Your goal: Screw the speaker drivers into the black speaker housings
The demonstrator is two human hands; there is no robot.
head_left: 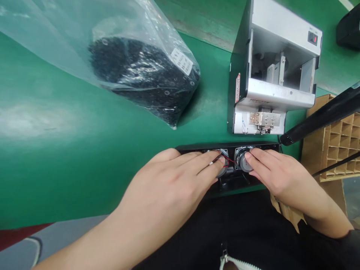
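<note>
A long black housing [230,182] lies along the front edge of the green table, with two small round speaker drivers set side by side in it. My left hand [177,180] reaches over the housing's left part, its fingers closed around the left speaker driver [222,172] and covering much of it. On the right speaker driver [245,163], the thumb and fingers of my right hand [281,172] grip the rim and grey back. Thin red and black wires [230,160] run between the two drivers. The housing's left end is mostly hidden under my left hand.
Behind the housing stands a silver and black machine [281,99] with a red-lit switch. A clear plastic bag [146,71] of small black parts lies at the back left. To the right are a black tube [320,116] and a cardboard divider grid [341,140].
</note>
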